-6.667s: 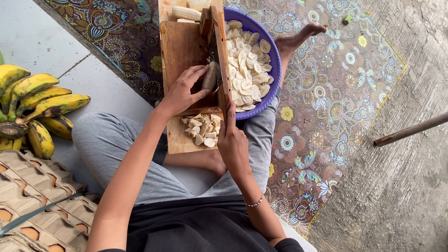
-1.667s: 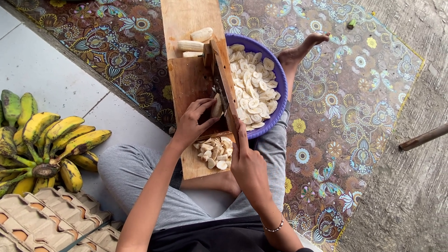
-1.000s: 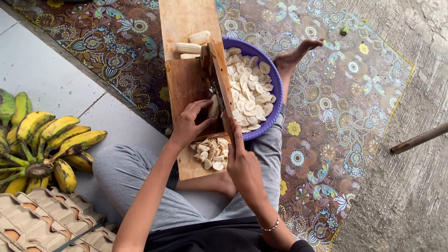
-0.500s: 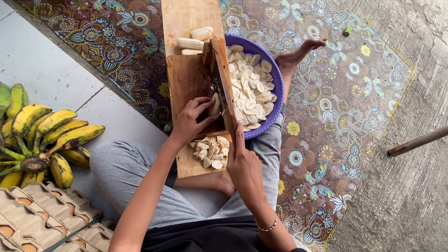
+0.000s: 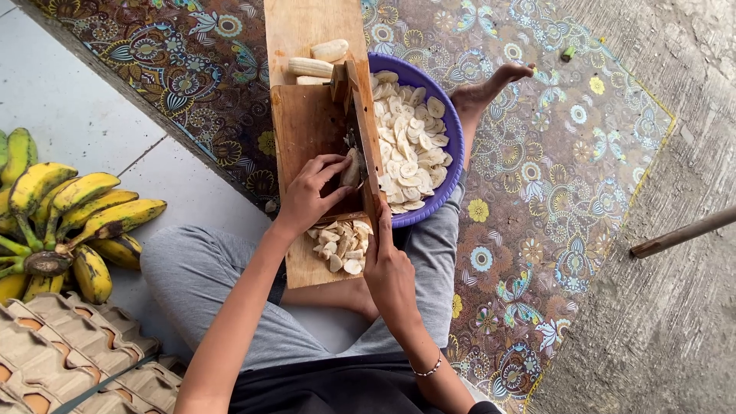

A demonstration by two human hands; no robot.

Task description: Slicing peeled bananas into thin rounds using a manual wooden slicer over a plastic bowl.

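Slicing peeled banana (image 5: 351,169) beside egg cartons (image 5: 57,360).

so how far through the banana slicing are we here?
Done: the purple bowl is heaped with slices, and a small pile of slices lies on the wooden slicer board. In hand: the left hand feeds a peeled piece at the blade while the right hand works the handle. Left: three peeled bananas on the board, plus an unpeeled bunch.

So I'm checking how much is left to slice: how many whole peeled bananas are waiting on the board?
3 show. One peeled banana lies farthest up the wooden board, a second just below it, a third partly hidden against the slicer; others may be hidden.
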